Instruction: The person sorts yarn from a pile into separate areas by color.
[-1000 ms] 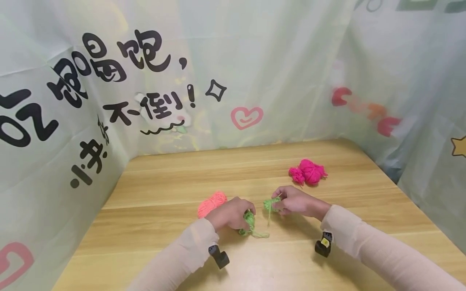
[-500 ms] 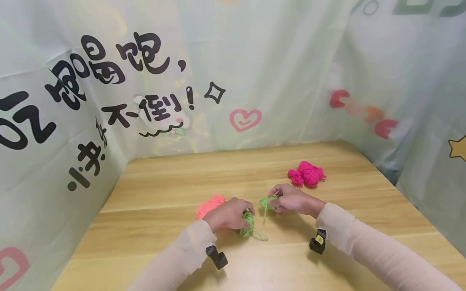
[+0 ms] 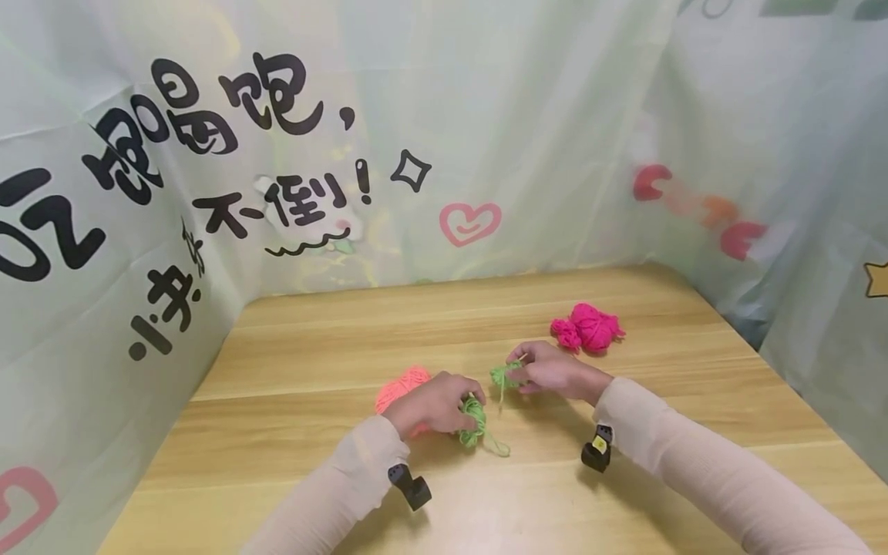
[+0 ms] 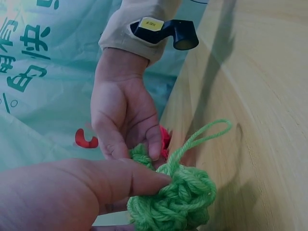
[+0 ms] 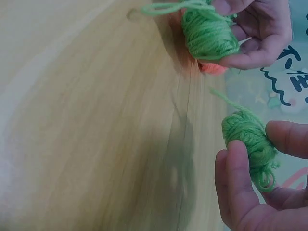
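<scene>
Between the wooden worktop's point(image 3: 312, 347) side edges, our left hand point(image 3: 433, 405) grips a rounded green yarn ball point(image 3: 472, 424). Our right hand point(image 3: 553, 370) pinches an oblong green yarn bundle point(image 5: 248, 136).

Head view: left hand point(image 3: 438, 402) hides part of the left green ball point(image 3: 473, 422) under its fingers and part of the coral yarn point(image 3: 398, 389) behind them. Right hand point(image 3: 551, 371) hides the side of the right green ball point(image 3: 498, 377) within its fingers. Left wrist view: left hand cut at left and bottom, left green ball clipped below its thumb, pink yarn point(image 3: 594, 328) mostly blocked behind the right fingers. Right wrist view: right hand clipped at right, left hand at top. Yellow label point(image 4: 150, 24) behind the right fingers: text too small to read.
</scene>
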Motion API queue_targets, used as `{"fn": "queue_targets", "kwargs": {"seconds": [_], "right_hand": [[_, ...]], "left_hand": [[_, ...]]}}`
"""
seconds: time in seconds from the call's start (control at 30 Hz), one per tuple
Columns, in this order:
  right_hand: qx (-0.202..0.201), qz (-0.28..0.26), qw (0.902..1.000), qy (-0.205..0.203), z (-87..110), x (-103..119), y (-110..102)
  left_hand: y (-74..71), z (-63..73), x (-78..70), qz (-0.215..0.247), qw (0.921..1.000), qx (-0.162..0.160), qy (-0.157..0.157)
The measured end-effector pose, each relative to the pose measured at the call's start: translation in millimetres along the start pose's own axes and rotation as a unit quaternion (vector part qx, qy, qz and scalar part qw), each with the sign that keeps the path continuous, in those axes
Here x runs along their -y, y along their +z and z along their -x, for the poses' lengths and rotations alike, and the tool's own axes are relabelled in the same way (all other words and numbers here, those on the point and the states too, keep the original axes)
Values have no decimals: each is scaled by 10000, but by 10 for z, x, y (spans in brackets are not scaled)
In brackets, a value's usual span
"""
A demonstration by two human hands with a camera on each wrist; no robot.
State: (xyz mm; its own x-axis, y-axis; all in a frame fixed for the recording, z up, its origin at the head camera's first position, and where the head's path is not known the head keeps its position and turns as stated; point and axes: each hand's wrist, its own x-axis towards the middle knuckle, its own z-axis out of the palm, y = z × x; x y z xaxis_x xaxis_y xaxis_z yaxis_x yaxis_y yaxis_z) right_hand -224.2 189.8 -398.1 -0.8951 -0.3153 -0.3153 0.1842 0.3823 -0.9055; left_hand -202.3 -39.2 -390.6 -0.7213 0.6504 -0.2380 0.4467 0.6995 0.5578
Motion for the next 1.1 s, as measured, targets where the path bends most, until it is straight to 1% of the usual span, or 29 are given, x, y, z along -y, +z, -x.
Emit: {"fn": "queue_targets", "kwargs": {"seconds": [0.23, 0.37, 0.43, 0.57, 0.7, 0.8, 1.03, 1.1], "right_hand": [[49, -79, 9999, -79, -101, -14, -36], [39, -39, 10000, 14, -139, -2, -55], [-4, -27, 10000, 72, -157, 8, -61], [-30, -41, 10000, 58, -198, 23, -73], [-37, -54, 10000, 2, -242, 25, -92], [-59, -24, 10000, -45, -267, 29, -105], [-100, 61, 9998, -149, -311, 40, -125], [-97, 74, 9998, -155, -324, 45, -139]], "left_hand": [[-12, -4, 5, 0, 10000, 46, 4], [-13, -14, 17, -10, 10000, 59, 28], [-14, -16, 23, 17, 10000, 47, 28], [-20, -19, 36, 56, 10000, 11, 18], [-34, -18, 48, 105, 9999, -33, 105], [-42, -12, 53, 267, 9995, -58, 172], [-60, -3, 63, 1001, 9949, -43, 79], [-81, 1, 61, 1111, 9937, -83, 78]]}}
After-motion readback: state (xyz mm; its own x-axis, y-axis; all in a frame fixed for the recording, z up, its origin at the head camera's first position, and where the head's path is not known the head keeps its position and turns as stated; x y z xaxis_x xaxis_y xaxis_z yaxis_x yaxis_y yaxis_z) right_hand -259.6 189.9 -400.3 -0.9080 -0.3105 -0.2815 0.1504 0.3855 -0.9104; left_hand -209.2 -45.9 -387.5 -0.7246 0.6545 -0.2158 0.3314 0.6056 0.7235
